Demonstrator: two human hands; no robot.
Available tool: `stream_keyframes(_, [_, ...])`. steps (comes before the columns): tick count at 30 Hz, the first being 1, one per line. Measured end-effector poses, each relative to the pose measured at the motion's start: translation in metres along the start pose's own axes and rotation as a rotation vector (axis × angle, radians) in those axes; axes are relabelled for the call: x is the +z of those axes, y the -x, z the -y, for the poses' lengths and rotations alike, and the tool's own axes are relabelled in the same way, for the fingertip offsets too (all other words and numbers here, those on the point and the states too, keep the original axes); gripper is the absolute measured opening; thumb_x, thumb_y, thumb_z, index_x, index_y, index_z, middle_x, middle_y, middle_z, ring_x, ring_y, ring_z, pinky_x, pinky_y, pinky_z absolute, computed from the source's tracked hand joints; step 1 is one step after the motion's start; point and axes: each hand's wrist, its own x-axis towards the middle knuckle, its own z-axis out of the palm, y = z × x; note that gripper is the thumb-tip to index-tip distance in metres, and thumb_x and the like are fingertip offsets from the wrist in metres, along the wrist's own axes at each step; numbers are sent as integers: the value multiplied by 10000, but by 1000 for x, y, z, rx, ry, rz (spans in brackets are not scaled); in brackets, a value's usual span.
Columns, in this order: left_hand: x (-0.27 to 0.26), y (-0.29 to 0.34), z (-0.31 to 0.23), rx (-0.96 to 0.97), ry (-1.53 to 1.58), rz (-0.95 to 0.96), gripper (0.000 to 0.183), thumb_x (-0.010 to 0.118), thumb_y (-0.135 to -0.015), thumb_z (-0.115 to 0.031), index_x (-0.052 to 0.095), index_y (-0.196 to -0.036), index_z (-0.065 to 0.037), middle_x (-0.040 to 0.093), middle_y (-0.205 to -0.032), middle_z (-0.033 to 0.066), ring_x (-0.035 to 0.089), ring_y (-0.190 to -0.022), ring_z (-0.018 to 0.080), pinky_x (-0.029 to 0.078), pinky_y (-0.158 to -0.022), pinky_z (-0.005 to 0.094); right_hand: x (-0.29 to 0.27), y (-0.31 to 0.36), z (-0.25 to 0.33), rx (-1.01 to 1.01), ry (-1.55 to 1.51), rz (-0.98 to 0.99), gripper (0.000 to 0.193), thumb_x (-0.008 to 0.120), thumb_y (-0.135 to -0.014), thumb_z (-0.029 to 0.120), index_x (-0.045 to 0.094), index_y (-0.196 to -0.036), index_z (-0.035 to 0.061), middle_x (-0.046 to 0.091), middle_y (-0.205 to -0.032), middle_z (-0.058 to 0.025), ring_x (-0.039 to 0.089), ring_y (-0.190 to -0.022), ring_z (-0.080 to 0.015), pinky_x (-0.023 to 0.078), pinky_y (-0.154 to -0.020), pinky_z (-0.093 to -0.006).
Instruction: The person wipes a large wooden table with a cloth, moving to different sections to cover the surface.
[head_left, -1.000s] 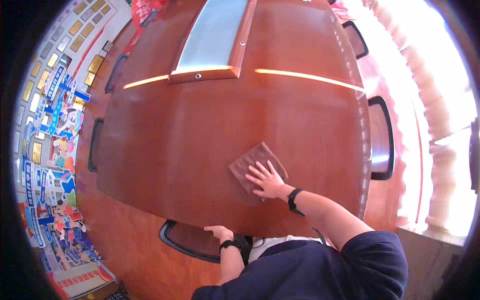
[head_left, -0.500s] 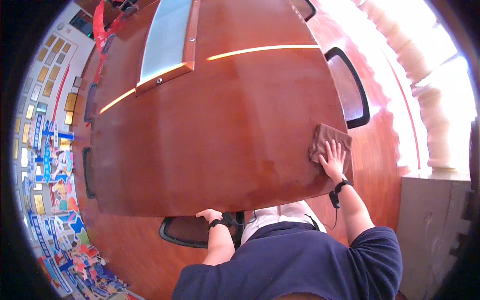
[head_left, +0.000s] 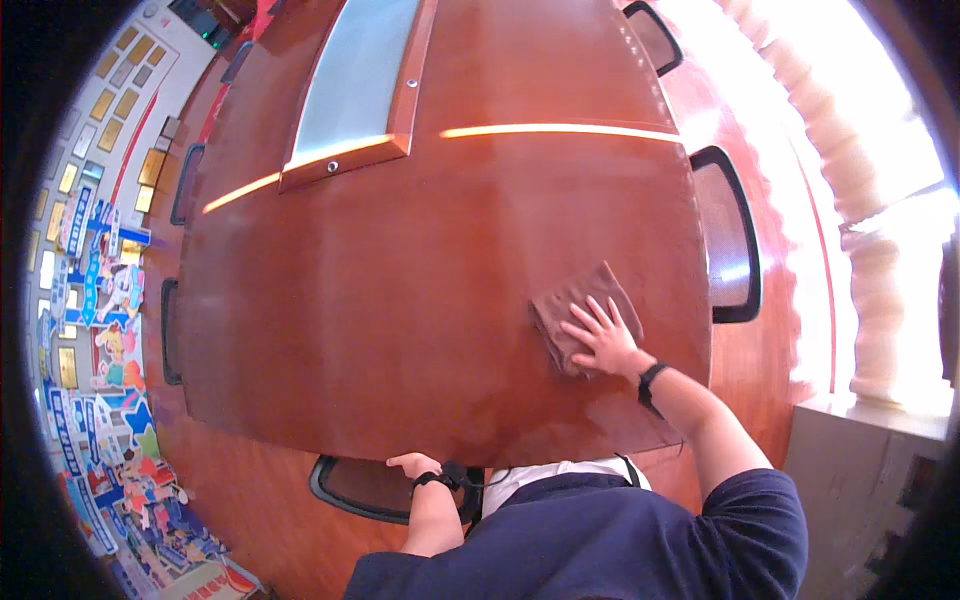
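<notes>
A folded brown cloth [head_left: 555, 328] lies on the glossy reddish-brown table [head_left: 380, 310], in from its right edge. My right hand [head_left: 606, 340] presses flat on it with fingers spread. The cloth's far corner sticks up past my fingertips. Down at the near table edge, my left hand [head_left: 418, 466] rests with its visible fingers stretched to the left. It holds nothing that I can see, and part of it is hard to make out. Both wrists wear black bands. The tabletop has a damp-looking sheen near the cloth.
A pale glass panel in a wooden frame [head_left: 424, 70] is set along the table's far middle. Black-framed chairs stand around, one [head_left: 362, 488] below my left hand and another [head_left: 735, 235] at the right. A grey cabinet [head_left: 850, 480] stands at the lower right, with curtains [head_left: 890, 300] behind.
My right hand and the cloth have slid left and slightly nearer, away from the table's right edge. My left hand stays by the near edge. The view has shifted a little.
</notes>
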Motion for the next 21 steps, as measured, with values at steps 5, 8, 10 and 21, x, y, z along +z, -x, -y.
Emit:
stream_keyframes(5, [-6,-45,11,45,153,53,939,104,-894,-705,397,-1358,57,435,-1407,163,421,-1255,362,321,-1082,430,-17,-178,-60,94,-3,-182,721,443,-862,625,267,-1469,278,181,-1551,-51,126,-1427,-329,116,-1116,-599])
stream_keyframes(8, [7,-35,10,18,-23,-66,929,112,-891,-712,355,-1394,31,405,-1434,148,398,-1276,351,288,-1102,426,-33,-274,-112,193,54,-208,715,396,-878,635,223,-1481,292,164,-1555,-37,112,-1430,-322,107,-1117,-599])
stream_keyframes(10, [9,-12,3,23,-26,-130,908,125,-893,-711,337,-1413,2,379,-1454,138,378,-1295,340,268,-1109,437,-44,-335,-127,265,0,-148,710,354,-884,657,185,-1488,325,134,-1565,-24,90,-1438,-305,65,-1128,-581])
stream_keyframes(21, [2,-41,13,14,47,-147,909,153,-893,-712,291,-1429,9,324,-1487,128,324,-1330,339,231,-1121,440,-70,-417,-267,531,-23,-247,703,386,-890,632,231,-1480,283,156,-1564,9,115,-1440,-248,90,-1137,-540])
